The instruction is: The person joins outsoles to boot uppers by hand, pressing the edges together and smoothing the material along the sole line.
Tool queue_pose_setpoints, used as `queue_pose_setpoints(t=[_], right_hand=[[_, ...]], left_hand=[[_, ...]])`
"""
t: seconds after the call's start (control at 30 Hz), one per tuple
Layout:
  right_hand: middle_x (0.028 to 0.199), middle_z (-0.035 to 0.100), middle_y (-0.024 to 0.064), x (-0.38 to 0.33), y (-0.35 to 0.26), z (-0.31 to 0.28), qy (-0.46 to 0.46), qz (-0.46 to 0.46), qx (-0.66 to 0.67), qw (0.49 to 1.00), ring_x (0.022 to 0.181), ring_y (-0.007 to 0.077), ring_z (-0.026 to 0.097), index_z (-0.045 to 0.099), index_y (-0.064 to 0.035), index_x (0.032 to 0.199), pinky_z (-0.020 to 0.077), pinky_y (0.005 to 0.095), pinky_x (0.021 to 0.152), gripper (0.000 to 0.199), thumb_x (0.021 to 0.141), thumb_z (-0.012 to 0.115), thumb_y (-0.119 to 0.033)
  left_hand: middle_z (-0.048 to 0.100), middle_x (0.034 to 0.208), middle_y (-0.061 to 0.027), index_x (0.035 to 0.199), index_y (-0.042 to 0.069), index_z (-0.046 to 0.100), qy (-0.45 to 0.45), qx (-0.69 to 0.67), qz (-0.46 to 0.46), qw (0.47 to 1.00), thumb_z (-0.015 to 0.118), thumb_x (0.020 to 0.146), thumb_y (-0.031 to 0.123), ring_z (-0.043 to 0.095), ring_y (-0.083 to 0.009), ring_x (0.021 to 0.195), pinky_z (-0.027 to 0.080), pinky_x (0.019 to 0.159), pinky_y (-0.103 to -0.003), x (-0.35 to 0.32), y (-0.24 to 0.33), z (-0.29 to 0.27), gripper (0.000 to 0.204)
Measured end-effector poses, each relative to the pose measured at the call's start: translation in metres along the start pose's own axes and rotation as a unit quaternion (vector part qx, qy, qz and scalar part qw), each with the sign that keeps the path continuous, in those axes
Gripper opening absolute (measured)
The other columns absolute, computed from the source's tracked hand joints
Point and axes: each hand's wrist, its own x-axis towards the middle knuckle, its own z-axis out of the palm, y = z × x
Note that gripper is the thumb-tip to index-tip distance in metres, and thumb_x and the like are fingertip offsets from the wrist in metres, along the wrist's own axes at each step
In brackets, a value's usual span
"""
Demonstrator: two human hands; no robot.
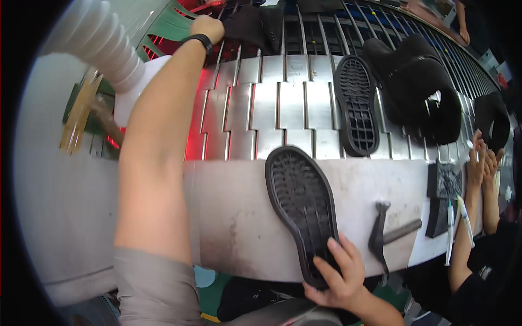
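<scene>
— What did the right hand [340, 274] have in its grip?
— The heel end of a black shoe sole [302, 204], tread up, lying on the metal surface [234, 217] beside a hammer [383, 233].
— And the left hand [207, 27]?
— Stretched across the slatted conveyor [283, 103], fist closed near dark boots [255, 24]; whether it held anything, I couldn't tell.

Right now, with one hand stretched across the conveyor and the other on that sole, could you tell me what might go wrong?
The black sole overhangs the bench's near edge, held only at its heel by the right hand; it might slip off. The left hand reaches far over the slatted conveyor, so the forearm could catch between slats. The hammer beside the sole could be knocked.
</scene>
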Motion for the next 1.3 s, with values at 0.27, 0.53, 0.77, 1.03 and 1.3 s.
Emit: queue_pose_setpoints(t=[0.27,0.53,0.77,1.03,1.3], right_hand=[[0.135,0.068,0.0264,0.004,-0.001,-0.008,-0.008,-0.024,0.025,0.999,0.113,0.0531,0.067,0.080,-0.0028,0.114,0.0593,0.0604,0.089,0.044,0.094,0.077,-0.042],[0.135,0.070,0.0247,0.014,-0.009,-0.004,0.032,-0.005,0.023,0.999,0.114,0.0531,0.068,0.079,-0.0028,0.115,0.0605,0.0585,0.090,0.039,0.093,0.076,-0.034],[0.140,0.067,0.0202,0.005,-0.013,0.001,0.042,-0.006,-0.002,0.999,0.126,0.0489,0.065,0.078,-0.0070,0.110,0.0599,0.0530,0.092,0.048,0.071,0.087,-0.033],[0.143,0.063,0.0246,-0.001,-0.024,0.001,0.100,-0.051,-0.020,0.993,0.132,0.0484,0.061,0.075,-0.0023,0.114,0.0525,0.0551,0.105,0.049,0.072,0.087,-0.025],[0.133,0.069,0.0222,-0.067,-0.053,-0.027,0.167,-0.056,0.070,0.982,0.125,0.0426,0.065,0.074,-0.0009,0.105,0.0531,0.0493,0.104,0.034,0.075,0.086,-0.009]], left_hand=[[0.066,0.147,-0.0246,0.142,0.002,0.069,-0.121,0.209,-0.066,0.968,0.070,0.092,0.067,0.063,-0.0387,0.138,0.046,0.118,-0.049,0.101,-0.107,-0.014,0.082],[0.075,0.134,-0.0175,0.132,0.007,0.076,-0.187,0.327,-0.060,0.924,0.087,0.084,0.048,0.072,-0.0324,0.126,0.057,0.107,-0.048,0.039,-0.021,-0.030,0.064],[0.072,0.138,-0.0211,0.134,0.005,0.073,-0.087,0.281,-0.054,0.954,0.083,0.086,0.041,0.071,-0.0393,0.126,0.057,0.102,-0.053,-0.051,0.057,-0.107,0.061],[0.067,0.130,-0.0257,0.130,-0.007,0.066,0.095,0.060,0.045,0.993,0.084,0.082,0.053,0.068,-0.0415,0.121,0.056,0.104,-0.050,-0.180,0.121,-0.210,0.079],[0.075,0.117,-0.0177,0.131,-0.010,0.065,0.178,-0.363,0.107,0.908,0.084,0.093,0.037,0.074,-0.0259,0.106,0.058,0.094,-0.040,-0.354,0.128,-0.325,0.064]])
